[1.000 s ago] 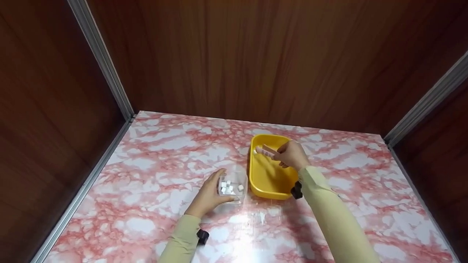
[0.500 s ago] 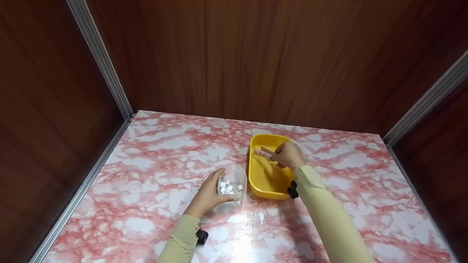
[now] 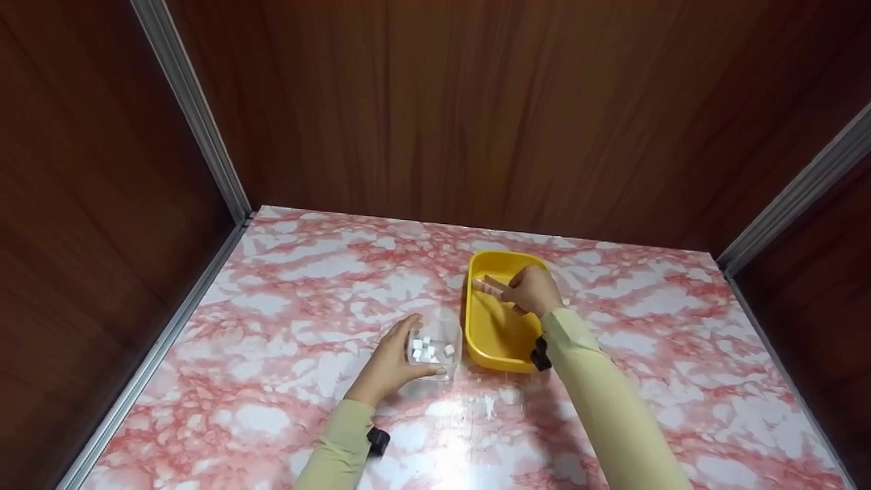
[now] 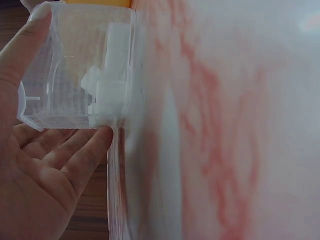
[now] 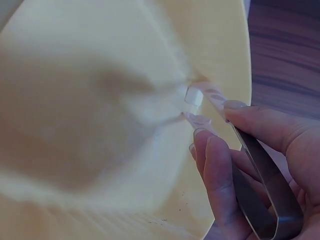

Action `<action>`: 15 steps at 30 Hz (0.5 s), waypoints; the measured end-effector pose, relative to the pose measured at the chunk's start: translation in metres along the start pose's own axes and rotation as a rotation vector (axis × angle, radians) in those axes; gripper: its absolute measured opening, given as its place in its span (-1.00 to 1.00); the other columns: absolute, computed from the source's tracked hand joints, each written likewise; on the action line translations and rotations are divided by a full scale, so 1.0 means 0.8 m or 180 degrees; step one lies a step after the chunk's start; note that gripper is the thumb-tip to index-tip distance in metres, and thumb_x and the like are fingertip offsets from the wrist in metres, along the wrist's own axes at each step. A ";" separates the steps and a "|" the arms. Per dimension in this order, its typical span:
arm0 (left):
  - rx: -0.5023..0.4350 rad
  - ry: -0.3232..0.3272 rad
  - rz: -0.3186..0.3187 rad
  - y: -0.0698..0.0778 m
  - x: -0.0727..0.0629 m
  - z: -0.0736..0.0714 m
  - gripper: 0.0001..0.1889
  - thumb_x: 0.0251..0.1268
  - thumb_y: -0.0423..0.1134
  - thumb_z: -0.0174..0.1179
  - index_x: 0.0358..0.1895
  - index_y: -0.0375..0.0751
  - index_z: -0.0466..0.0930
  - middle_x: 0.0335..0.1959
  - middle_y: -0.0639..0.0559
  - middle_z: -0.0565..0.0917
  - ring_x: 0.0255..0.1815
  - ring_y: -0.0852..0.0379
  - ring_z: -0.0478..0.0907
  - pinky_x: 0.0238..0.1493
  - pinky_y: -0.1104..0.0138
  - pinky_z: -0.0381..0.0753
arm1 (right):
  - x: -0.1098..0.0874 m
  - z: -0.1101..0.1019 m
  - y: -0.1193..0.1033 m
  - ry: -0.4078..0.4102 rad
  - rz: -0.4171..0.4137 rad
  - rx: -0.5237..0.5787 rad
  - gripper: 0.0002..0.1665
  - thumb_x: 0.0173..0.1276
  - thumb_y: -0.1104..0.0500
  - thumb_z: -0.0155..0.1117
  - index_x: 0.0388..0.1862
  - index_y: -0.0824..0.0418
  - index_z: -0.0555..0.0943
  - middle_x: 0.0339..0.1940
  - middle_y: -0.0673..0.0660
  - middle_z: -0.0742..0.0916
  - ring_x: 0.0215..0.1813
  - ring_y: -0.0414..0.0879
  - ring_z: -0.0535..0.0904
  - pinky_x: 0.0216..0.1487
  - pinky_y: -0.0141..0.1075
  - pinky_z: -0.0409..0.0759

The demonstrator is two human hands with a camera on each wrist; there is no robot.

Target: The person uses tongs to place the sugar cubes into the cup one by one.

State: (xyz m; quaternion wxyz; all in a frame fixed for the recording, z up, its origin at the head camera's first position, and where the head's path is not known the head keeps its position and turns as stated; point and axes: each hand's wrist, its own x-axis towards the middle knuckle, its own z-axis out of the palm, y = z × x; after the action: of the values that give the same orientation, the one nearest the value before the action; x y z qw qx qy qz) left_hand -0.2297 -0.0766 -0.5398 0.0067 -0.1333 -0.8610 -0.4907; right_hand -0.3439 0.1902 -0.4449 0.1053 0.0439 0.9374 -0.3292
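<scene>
My left hand (image 3: 388,367) holds a clear plastic container (image 3: 446,332) on the table, thumb on the near side and fingers on the far side. Several small white cubes (image 3: 427,352) lie inside it. Beside it stands a yellow tray (image 3: 497,337). Over that tray, my right hand (image 3: 535,291) grips metal tongs (image 5: 265,175) with pale, patterned tips. In the right wrist view, a white cube (image 5: 193,96) sits at the tray's side between the two tips, close to the upper one. The tips stand slightly apart. From the head view the tips cover this cube.
A red-and-white marbled tabletop (image 3: 306,286) lies under everything. Dark wood panels (image 3: 442,116) close off the back and both sides, with metal rails (image 3: 197,116) at the corners. The tray's raised rim runs right next to the container.
My right hand has shifted slightly left and the tongs' tips have come down over the cube at the tray's left wall. The left hand and container have stayed in place.
</scene>
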 end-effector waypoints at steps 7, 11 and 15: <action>0.0049 0.0017 0.0015 0.003 0.001 0.000 0.11 -0.24 0.21 0.51 0.47 0.02 0.13 0.42 -0.08 0.24 0.35 -0.09 0.24 0.30 0.06 0.27 | 0.002 0.001 0.001 0.0104 -0.0107 -0.0078 -0.68 0.10 0.20 0.50 -0.22 0.37 0.68 -0.25 0.25 0.70 -0.48 -0.03 0.67 -0.50 -0.35 0.62; 0.0005 0.0026 0.0034 0.003 0.000 0.000 0.10 -0.24 0.15 0.53 0.46 0.00 0.14 0.42 -0.09 0.24 0.34 -0.09 0.25 0.31 0.06 0.26 | 0.001 0.005 -0.004 0.0090 -0.0060 -0.0119 -0.75 0.13 0.20 0.48 -0.26 0.32 0.69 -0.32 0.20 0.71 -0.50 -0.07 0.61 -0.49 -0.34 0.61; -0.0035 0.0039 0.0070 0.002 0.001 0.000 0.08 -0.22 0.11 0.54 0.46 0.01 0.15 0.40 -0.10 0.26 0.32 -0.09 0.27 0.29 0.05 0.29 | 0.001 0.008 -0.006 0.0079 -0.0083 -0.0179 -0.79 0.15 0.19 0.47 -0.28 0.30 0.71 -0.38 0.18 0.72 -0.53 -0.07 0.58 -0.51 -0.32 0.59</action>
State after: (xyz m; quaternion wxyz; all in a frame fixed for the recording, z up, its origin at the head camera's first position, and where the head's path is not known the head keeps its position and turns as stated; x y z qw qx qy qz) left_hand -0.2298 -0.0752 -0.5384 0.0166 -0.1399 -0.8568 -0.4961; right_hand -0.3443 0.1823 -0.4469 0.0905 0.0328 0.9480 -0.3034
